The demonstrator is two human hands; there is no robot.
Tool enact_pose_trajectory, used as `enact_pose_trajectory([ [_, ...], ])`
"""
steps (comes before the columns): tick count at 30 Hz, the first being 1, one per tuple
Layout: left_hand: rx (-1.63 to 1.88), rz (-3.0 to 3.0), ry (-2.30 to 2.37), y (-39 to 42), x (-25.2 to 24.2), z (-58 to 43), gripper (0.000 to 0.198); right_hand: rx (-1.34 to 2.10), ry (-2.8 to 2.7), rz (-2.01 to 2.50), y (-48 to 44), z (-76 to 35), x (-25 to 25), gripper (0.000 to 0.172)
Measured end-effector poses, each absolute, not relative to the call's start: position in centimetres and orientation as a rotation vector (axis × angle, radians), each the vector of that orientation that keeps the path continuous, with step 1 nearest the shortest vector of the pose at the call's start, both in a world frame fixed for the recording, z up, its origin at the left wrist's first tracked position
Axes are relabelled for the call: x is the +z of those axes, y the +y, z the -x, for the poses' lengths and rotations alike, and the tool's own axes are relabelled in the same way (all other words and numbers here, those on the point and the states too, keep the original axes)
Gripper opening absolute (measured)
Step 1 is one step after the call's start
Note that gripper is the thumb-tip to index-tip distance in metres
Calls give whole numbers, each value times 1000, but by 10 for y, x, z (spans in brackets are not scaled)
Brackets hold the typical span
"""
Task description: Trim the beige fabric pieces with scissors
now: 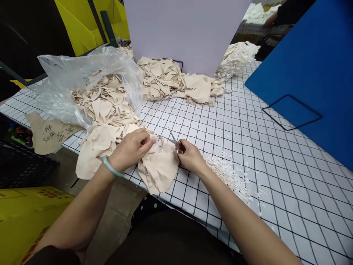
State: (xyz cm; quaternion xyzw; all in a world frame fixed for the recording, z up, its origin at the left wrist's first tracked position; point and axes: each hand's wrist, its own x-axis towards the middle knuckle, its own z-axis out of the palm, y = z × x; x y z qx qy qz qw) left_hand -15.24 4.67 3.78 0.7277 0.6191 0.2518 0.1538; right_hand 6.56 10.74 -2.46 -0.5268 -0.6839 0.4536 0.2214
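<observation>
My left hand [134,147], with a pale green bangle at the wrist, pinches the upper edge of a beige fabric piece [160,171]. That piece lies crumpled at the table's front edge and partly hangs toward me. My right hand [190,154] is closed round the handles of small scissors [173,138]. Their blades point up and to the left, just above the far edge of the fabric. Under and left of my left hand, more beige fabric pieces [96,147] spread out from a clear plastic bag [63,73].
White cut scraps [228,175] lie right of my right hand on the grid-patterned tablecloth [289,191]. Beige fabric piles [162,77] stand at the back before a pale lilac panel [182,33]. A blue panel [311,81] rises at right. A marked pattern piece [52,134] overhangs the left edge.
</observation>
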Motion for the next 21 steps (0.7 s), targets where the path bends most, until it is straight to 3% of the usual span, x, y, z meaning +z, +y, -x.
enact_pose_trajectory([
  [2, 702, -2200, 1827, 58, 36, 156, 13, 1334, -1853, 1417, 113, -65, -15, 12],
  [7, 511, -2324, 1377, 104, 18, 146, 45, 1561, -1486, 915, 130, -75, 40, 26],
  [11, 383, -1989, 1053, 127, 13, 132, 41, 1419, -1533, 679, 152, -80, 87, 29],
  [16, 482, -1677, 1002, 121, 13, 134, 23, 1178, -1533, 598, 165, -96, 126, 23],
  [21, 779, -1606, 1062, 109, 6, 126, 31, 1169, -1421, 566, 169, -104, 149, 26],
])
